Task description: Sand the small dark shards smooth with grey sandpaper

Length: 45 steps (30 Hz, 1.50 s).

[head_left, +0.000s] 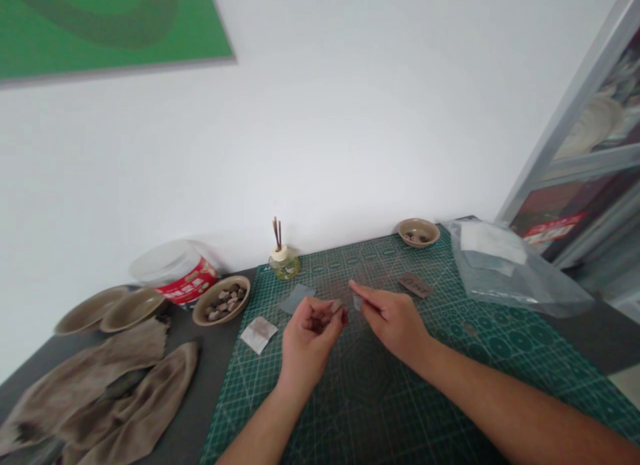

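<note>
Over the green cutting mat (380, 398), my left hand (309, 338) is curled shut, pinching a small grey-brown stone (337, 306) at its fingertips. My right hand (390, 318) is closed too, pinching a small grey scrap (358, 301) right beside the stone. The two hands almost touch. A grey square of abrasive sheet (297, 298) and a whitish square (259, 333) lie on the mat just left of my left hand. A brown sheet with writing (415, 285) lies behind my right hand.
A bowl of small stones (222, 299) sits at the mat's left edge, two empty dishes (110, 308) and a red-labelled tub (175, 271) beyond it. Dirty cloths (105, 391) lie front left. A reed diffuser (284, 261), another bowl (419, 231) and a clear plastic bag (505, 268) stand behind.
</note>
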Available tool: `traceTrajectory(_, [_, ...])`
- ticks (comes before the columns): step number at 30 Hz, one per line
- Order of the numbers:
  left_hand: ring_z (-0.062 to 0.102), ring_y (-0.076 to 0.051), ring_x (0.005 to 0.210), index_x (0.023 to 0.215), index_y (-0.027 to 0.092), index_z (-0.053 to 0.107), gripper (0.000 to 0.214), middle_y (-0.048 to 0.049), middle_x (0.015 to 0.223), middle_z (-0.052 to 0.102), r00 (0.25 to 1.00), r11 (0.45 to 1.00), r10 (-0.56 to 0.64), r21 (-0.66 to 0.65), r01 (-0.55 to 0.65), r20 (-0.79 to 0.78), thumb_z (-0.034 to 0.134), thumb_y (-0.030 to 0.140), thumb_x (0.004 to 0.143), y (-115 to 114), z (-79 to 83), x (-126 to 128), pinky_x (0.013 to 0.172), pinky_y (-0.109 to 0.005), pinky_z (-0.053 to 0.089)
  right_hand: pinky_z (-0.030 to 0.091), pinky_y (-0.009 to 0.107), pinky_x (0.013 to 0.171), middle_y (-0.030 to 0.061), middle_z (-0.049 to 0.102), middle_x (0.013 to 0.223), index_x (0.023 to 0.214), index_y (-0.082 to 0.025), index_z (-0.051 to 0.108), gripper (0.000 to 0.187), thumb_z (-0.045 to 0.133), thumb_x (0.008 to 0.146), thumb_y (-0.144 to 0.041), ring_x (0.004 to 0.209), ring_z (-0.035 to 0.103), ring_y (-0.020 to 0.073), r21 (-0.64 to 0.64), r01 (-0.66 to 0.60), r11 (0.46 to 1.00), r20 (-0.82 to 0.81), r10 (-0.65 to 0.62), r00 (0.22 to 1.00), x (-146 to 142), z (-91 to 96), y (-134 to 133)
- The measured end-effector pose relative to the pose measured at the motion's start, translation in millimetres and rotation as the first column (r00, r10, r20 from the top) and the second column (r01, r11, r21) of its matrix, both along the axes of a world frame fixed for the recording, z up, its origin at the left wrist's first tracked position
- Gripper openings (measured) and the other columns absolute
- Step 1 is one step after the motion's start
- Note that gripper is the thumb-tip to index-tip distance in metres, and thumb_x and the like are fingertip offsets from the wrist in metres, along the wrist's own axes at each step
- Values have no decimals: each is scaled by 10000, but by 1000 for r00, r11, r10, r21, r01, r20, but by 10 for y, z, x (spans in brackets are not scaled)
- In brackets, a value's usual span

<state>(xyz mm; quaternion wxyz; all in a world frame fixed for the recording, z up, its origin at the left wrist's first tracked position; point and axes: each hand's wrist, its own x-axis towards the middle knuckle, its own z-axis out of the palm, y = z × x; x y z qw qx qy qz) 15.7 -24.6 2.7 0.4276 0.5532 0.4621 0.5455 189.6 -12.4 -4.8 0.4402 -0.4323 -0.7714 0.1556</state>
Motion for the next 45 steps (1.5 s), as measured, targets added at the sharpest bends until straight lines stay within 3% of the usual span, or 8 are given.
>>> traceTrajectory(6, [540,-92,571,698,183,482,230,50,611,576,998,999,-39,34,40,-44,685,222,798,26,-45,-8,544,-190,408,467,281,1035,44,555,1375,1377,-196,504,467,462,919,-112,1227,562,152,175,-150,973,95,135,986,-76,45,-132])
traceTrajectory(10, [589,-122,659,742,185,501,176,23,694,619,996,994,-93,57,93,-6,650,219,831,3,-36,-12,633,-233,462,507,298,993,62,600,1325,1376,-188,501,461,459,923,-118,1156,618,162,156,-122,980,129,103,986,-76,18,-137])
traceTrajectory(20, [603,-122,663,753,182,526,160,16,705,629,997,994,-72,81,72,-9,665,204,828,-50,28,-12,638,-238,486,503,284,992,67,578,1349,1415,-186,442,483,452,936,-120,1178,602,152,209,-118,971,149,87,985,-71,18,-153])
traceTrajectory(25, [613,-127,658,786,180,541,132,9,717,640,998,992,-55,113,51,26,670,183,819,-42,61,-28,632,-248,500,519,331,973,62,613,1311,1367,-198,508,478,473,901,-100,1143,627,182,128,-62,990,211,34,977,-24,-18,-64])
traceTrajectory(31, [634,-140,752,761,184,509,196,-35,922,666,995,992,-35,125,23,94,704,175,768,-16,61,-34,672,-271,530,535,326,943,42,643,1273,1355,-219,529,489,487,882,-102,1068,666,183,83,-12,996,120,2,993,5,-7,-25])
traceTrajectory(37, [592,-122,619,831,167,631,150,14,690,624,997,999,-1,-42,-2,-72,722,252,747,66,41,-35,584,-218,470,527,322,963,25,608,1318,1396,-263,483,536,472,887,-93,1107,647,180,120,4,993,68,-12,998,-2,31,-72])
traceTrajectory(41, [589,-126,630,787,172,634,117,18,680,631,987,1000,-9,-18,6,-158,693,273,782,90,-3,-47,604,-224,462,484,318,1024,53,555,1371,1412,-219,463,516,442,911,-93,1215,575,172,165,-79,983,160,52,986,-58,26,-118])
traceTrajectory(45, [609,-140,685,785,175,651,126,4,713,670,980,1000,-24,-14,22,-198,667,295,817,82,-27,-62,656,-235,467,511,323,992,84,592,1328,1363,-175,519,449,430,927,-113,1174,607,179,160,-89,983,205,56,977,-91,-6,-111])
